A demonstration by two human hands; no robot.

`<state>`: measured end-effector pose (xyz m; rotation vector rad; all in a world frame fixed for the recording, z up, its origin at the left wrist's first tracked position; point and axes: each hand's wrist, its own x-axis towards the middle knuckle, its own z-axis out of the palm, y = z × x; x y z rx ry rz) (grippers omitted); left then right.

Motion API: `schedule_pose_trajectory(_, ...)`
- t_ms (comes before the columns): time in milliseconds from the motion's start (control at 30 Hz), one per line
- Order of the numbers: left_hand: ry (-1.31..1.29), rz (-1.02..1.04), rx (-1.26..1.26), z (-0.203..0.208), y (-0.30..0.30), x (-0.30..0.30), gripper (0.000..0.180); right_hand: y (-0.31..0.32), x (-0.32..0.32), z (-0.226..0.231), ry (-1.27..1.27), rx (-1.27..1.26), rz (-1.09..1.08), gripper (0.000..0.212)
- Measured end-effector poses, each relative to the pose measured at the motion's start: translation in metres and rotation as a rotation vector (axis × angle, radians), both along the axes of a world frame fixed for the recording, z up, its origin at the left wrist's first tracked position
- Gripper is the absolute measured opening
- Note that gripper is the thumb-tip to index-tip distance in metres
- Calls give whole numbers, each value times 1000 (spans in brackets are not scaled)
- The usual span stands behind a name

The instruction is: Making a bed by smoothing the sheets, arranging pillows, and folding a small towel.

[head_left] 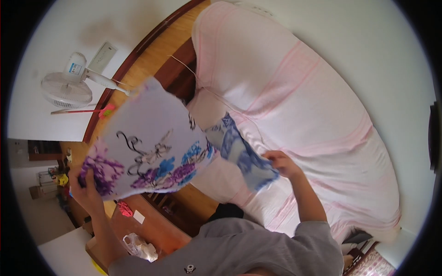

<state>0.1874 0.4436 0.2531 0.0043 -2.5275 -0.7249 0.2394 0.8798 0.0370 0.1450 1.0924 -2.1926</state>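
Note:
A pale lilac floral cloth with purple and blue flowers and black scrolls is held up, spread out, on the left. My left hand grips its lower left corner, thumb over the fabric. On the right, my right hand pinches the end of a blue patterned cloth. The two fabrics meet near the middle; whether they are one piece I cannot tell. Both hang in the air in front of a sofa draped with a white and pink striped cover.
A white standing fan is at the far left, near a pink-headed stick. Closer to me, a reddish wooden table bears a clear plastic bag, a white card and a red woven item. A thin cord runs onto the sofa cover.

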Motion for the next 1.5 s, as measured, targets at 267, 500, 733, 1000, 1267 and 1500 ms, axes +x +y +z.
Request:
schedule_pose_trajectory(267,50,-116,-32,15,-31,-64,20,6,184,54,4,-17,-253,22)
schedule_pose_trajectory(500,-171,-6,-291,-90,-110,-155,35,-13,322,96,148,-138,-736,18)
schedule_pose_trajectory(733,35,178,-180,-105,-145,-204,40,-4,399,124,295,-58,-837,17)
schedule_pose_trajectory(1000,-131,213,-429,-115,-70,-157,33,-7,415,124,21,207,-779,22)
schedule_pose_trajectory(1267,-163,-542,-340,-109,63,-125,35,38,452,92,-149,98,-971,23)
schedule_pose_trajectory(1500,-235,-1101,-380,-97,216,-69,34,153,525,19,-750,1466,-673,28)
